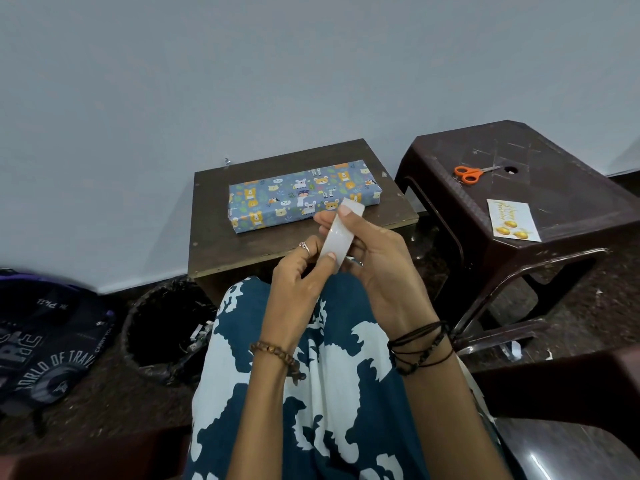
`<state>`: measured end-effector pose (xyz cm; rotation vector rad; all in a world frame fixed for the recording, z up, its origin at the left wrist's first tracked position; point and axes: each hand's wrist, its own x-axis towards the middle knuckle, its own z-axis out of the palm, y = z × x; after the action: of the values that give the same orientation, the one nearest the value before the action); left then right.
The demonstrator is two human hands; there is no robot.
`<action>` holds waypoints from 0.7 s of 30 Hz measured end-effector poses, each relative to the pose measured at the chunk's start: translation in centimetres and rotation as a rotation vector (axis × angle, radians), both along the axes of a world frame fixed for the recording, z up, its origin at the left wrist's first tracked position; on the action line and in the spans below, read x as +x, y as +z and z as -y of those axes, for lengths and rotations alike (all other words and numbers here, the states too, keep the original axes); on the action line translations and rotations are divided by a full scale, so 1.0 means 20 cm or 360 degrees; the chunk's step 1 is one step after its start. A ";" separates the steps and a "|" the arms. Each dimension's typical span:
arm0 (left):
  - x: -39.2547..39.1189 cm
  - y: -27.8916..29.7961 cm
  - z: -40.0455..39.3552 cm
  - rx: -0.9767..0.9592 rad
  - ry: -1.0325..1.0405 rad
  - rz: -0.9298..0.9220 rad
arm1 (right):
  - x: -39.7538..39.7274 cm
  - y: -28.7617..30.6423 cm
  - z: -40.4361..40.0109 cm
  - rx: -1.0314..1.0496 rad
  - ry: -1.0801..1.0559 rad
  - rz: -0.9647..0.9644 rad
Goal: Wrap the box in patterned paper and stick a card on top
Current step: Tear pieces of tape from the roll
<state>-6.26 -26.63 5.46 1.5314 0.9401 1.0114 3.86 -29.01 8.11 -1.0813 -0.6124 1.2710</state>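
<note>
Paper: blue animal-print wrap already covers the box, which lies on the small wooden table at 12 o'clock from the hands, its long axis running from 8 o'clock up to 2 o'clock.
Strip: a white tape strip is held above the lap, just short of the box's near edge, tilted toward 1 o'clock.
Left hand: fingers curled, thumb and fingertips pinching the strip's lower end.
Right hand: thumb and fingers clamped on the strip's upper part, thumb tip near its top end.
Card: lies flat on the brown plastic stool at 2 o'clock, well apart from the box; orange scissors sit beyond it.
Nearer hand: the right, by my judgement, since the card lies on that side.
Stage: wrapping looks finished; the card is not yet on top.
Next move: likely the strip goes onto the card, so the right hand must reach toward 2 o'clock.
Risk: the strip could fold and stick to itself.
Other: a black bin at 9 o'clock, a dark bag beyond it.
</note>
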 end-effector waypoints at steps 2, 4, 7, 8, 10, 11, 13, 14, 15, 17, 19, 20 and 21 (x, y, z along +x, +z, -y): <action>0.02 0.00 0.01 -0.0079 0.0048 0.0057 | -0.02 0.01 0.00 0.0023 0.0004 0.0072; 0.03 0.00 0.01 -0.0156 0.0098 0.0085 | -0.03 0.01 0.01 0.0043 0.0009 0.0130; 0.05 0.01 0.03 -0.0236 0.0198 0.0074 | -0.04 0.00 0.00 0.0069 0.0008 0.0175; 0.05 0.02 0.03 -0.0248 0.0213 0.0078 | -0.04 -0.01 0.01 0.0075 0.0004 0.0175; 0.06 0.04 0.04 -0.0265 0.0215 0.0101 | -0.04 -0.01 0.01 0.0089 -0.0003 0.0121; 0.06 0.04 0.04 -0.0266 0.0204 0.0118 | -0.03 0.00 0.01 0.0099 0.0007 0.0070; 0.06 0.04 0.04 -0.0233 0.0169 0.0131 | -0.02 0.00 0.01 0.0112 0.0031 -0.0014; 0.06 0.03 0.04 -0.0213 0.0137 0.0122 | -0.02 0.01 0.01 0.0111 0.0033 -0.0042; 0.06 0.03 0.04 -0.0198 0.0099 0.0104 | -0.01 0.01 0.01 0.0105 0.0030 -0.0068; 0.05 0.03 0.04 -0.0175 0.0019 0.0072 | -0.01 0.00 0.01 0.0081 0.0020 -0.0103; 0.06 0.02 0.05 -0.0148 -0.0019 0.0038 | -0.01 0.00 0.01 0.0058 0.0009 -0.0110; 0.06 0.02 0.05 -0.0128 -0.0037 0.0034 | 0.00 0.00 0.01 0.0048 0.0001 -0.0108; 0.06 0.02 0.06 -0.0100 -0.0062 0.0033 | 0.00 0.00 0.01 0.0043 -0.0009 -0.0110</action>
<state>-5.00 -27.74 5.83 1.4786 0.9160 0.9600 3.79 -29.14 8.04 -1.0125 -0.5723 1.2863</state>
